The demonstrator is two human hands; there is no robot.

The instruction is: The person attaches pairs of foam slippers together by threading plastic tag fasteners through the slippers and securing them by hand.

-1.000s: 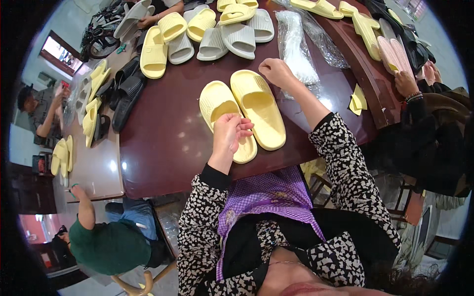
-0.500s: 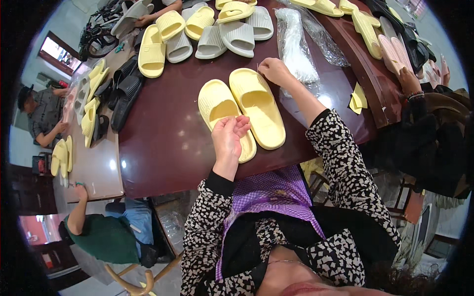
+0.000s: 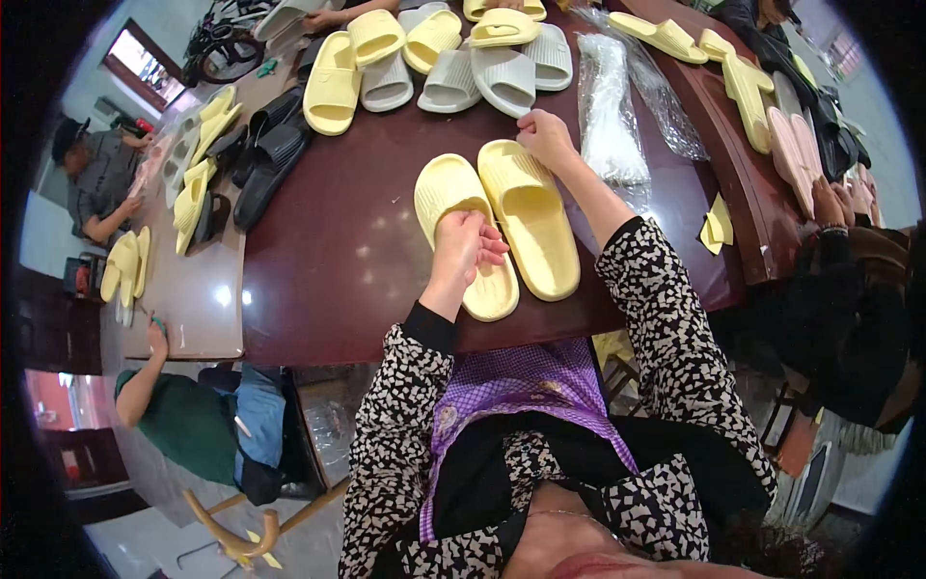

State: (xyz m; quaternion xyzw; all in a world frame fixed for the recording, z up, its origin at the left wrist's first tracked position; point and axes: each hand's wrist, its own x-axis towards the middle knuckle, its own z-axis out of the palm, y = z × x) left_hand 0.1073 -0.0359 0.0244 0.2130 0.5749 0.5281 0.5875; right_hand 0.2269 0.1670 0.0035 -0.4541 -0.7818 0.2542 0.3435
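Two yellow slide slippers lie side by side before me on the dark red table, toes pointing away. My left hand [image 3: 465, 253] is over the left slipper [image 3: 492, 289], at the foot opening by the strap's rear edge. Its thumb and forefinger are pinched together and the other fingers are loosely curled; whatever they pinch is hidden. Just beyond the toe of the right slipper [image 3: 545, 246], my right hand [image 3: 546, 140] is closed in a pinch. Anything between its fingertips is too small to make out.
Yellow and grey slippers [image 3: 451, 79] stand across the far side. Clear bags of white strips [image 3: 610, 116] lie at the far right, near yellow pieces [image 3: 717, 227]. Black slippers [image 3: 270, 164] sit on the left-hand table. Other people work on both sides.
The view has shifted, so the slippers appear further right. My left hand's fingers have closed more and come against the left slipper's strap edge. My right hand stays pinched near the right slipper's toe.
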